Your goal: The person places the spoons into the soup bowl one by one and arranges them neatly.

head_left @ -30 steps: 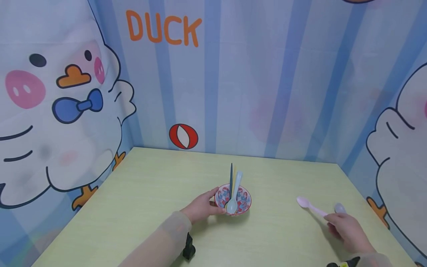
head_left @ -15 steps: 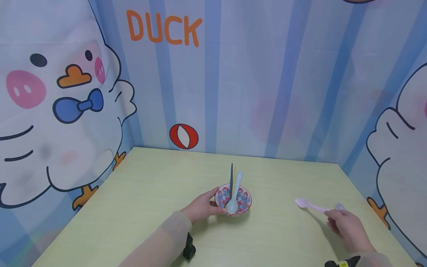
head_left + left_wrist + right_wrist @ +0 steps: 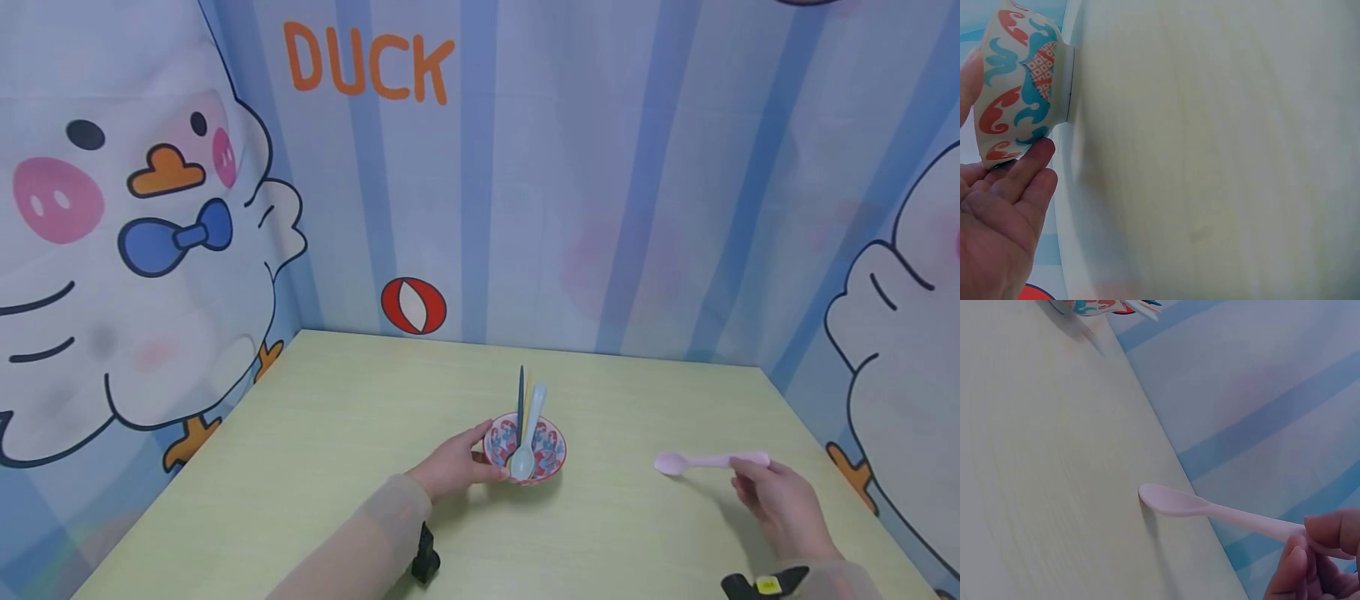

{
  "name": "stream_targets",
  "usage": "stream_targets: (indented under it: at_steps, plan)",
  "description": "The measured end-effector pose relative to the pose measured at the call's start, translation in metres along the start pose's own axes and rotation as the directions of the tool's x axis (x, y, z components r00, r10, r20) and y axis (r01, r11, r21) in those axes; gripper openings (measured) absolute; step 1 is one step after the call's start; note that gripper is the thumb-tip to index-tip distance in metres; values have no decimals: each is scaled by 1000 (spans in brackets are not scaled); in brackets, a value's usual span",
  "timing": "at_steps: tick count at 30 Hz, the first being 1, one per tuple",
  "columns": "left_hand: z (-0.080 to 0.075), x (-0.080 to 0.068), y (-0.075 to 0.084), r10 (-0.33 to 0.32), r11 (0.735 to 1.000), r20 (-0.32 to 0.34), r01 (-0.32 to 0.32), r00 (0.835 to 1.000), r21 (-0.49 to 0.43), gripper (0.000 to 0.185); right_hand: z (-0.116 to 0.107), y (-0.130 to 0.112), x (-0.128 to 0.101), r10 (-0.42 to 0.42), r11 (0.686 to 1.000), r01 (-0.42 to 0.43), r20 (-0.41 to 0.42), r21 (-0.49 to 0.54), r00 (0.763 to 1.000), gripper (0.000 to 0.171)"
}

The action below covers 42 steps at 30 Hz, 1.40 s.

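In the head view my left hand (image 3: 459,465) holds a small patterned bowl (image 3: 553,448) by its left side. Its outer wall, with red and blue motifs, shows in the left wrist view, thumb near the rim and fingertips beneath. Inside the bowl leans a light blue spoon (image 3: 534,421), alongside a slim dark blue stick (image 3: 521,392) and a yellow stick (image 3: 528,400); their lower ends are hard to make out. To the right, my right hand (image 3: 787,507) pinches a pink spoon (image 3: 1241,517) by its handle between thumb and fingers, the spoon's head pointing left.
The pale yellow table (image 3: 360,400) runs back to a blue striped cloth backdrop (image 3: 555,183) printed with ducks. A black wrist strap piece (image 3: 425,557) hangs under the left sleeve, and another black device (image 3: 765,585) sits at the right wrist.
The pink spoon has swung from slanting to nearly level and shifted slightly left. A pale purple rounded end, seen behind my right hand earlier, no longer shows separately. My left hand and the bowl stay put.
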<state>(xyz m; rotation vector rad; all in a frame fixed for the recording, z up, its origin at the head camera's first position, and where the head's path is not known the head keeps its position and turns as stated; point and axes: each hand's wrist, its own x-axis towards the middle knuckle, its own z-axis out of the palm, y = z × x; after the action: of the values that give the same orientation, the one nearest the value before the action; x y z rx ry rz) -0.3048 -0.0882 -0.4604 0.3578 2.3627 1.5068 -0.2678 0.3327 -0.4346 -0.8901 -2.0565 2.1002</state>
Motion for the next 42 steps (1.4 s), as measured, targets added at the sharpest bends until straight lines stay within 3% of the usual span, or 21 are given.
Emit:
stream_targets:
  at_steps: [8,21,42]
  plan:
    - [0,1,-1,8,1000,3,-8,1000,3,93,7,-1,-2,-55,998,55,8,23,998,43]
    - [0,1,-1,11,1000,4,-11,1000,8,92,20,-6,-10,-96,993,82,177,83,980,35]
    - [-1,2,-2,2,1000,1,-2,1000,19,93,38,-12,-13,-139,989,126,195,77,971,48]
